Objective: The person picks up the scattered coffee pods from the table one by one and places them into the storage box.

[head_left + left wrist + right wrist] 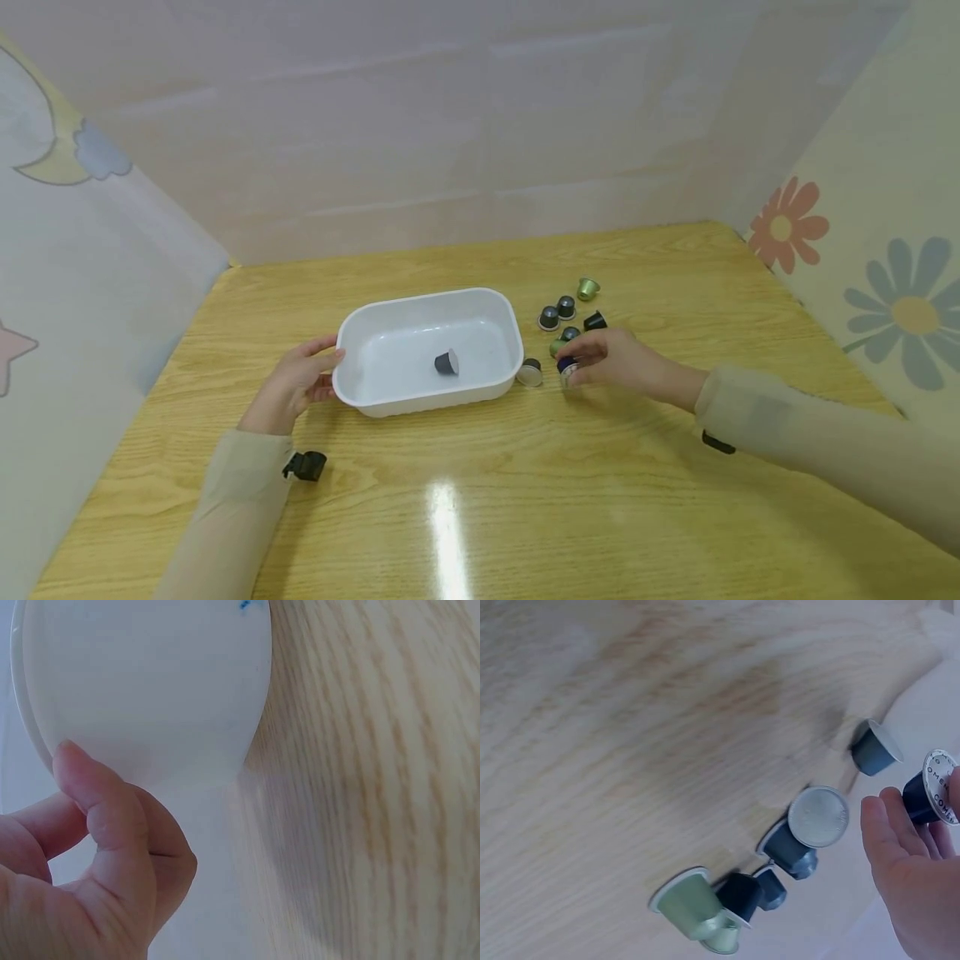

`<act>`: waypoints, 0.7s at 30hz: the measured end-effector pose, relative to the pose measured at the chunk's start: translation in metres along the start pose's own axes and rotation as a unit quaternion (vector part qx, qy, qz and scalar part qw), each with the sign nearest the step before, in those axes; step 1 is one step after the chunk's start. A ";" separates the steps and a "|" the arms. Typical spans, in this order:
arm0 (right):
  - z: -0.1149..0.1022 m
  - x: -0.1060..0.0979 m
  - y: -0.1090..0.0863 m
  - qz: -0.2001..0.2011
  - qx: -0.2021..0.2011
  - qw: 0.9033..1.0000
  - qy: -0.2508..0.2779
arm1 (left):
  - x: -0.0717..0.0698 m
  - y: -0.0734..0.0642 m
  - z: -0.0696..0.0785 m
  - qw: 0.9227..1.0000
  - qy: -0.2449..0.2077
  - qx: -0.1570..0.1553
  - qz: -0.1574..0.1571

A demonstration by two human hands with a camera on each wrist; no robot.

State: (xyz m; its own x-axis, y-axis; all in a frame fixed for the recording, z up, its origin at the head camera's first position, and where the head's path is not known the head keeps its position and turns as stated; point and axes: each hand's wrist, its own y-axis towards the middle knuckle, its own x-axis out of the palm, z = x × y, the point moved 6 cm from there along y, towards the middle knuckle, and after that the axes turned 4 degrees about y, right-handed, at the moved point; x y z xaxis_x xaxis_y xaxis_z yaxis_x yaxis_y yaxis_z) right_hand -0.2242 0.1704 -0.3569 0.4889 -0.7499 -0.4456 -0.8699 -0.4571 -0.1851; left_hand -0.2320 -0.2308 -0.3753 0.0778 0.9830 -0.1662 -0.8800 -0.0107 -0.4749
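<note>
At the white plastic container point(427, 396), my left hand point(294, 383) holds the left end, fingertips on the rim. The left wrist view shows the bent fingers point(120, 817) against the container's wall point(150, 697). My right hand point(618, 362) pinches a dark blue coffee capsule point(567, 365) just right of the container; its printed white lid point(939, 784) shows in the right wrist view. Inside the container one dark capsule point(446, 362) lies on its side. Beside the container's right end lies another dark capsule point(530, 372) with a pale lid.
Beyond my right hand are several more capsules: two dark ones point(549, 317) side by side, a green one point(588, 289) farther back and a black one point(596, 321). Others are partly hidden by the hand. The wooden table point(375, 517) meets walls at the back and sides.
</note>
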 end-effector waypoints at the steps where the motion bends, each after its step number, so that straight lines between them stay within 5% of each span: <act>1: -0.002 -0.001 0.000 0.003 0.002 1.000 0.011 | 0.000 0.000 0.000 1.000 -0.001 0.000 0.000; 21: -0.042 -0.003 0.020 0.037 0.011 0.998 0.042 | 0.000 0.001 -0.002 1.000 0.004 -0.001 0.002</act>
State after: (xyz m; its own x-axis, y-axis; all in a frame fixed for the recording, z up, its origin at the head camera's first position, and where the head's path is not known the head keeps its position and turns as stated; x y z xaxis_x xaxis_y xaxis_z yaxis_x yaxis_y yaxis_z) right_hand -0.2400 0.1434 -0.3227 0.4267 -0.8186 -0.3846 -0.9044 -0.3892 -0.1750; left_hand -0.2318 -0.2314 -0.3773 0.0785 0.9816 -0.1740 -0.8788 -0.0142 -0.4770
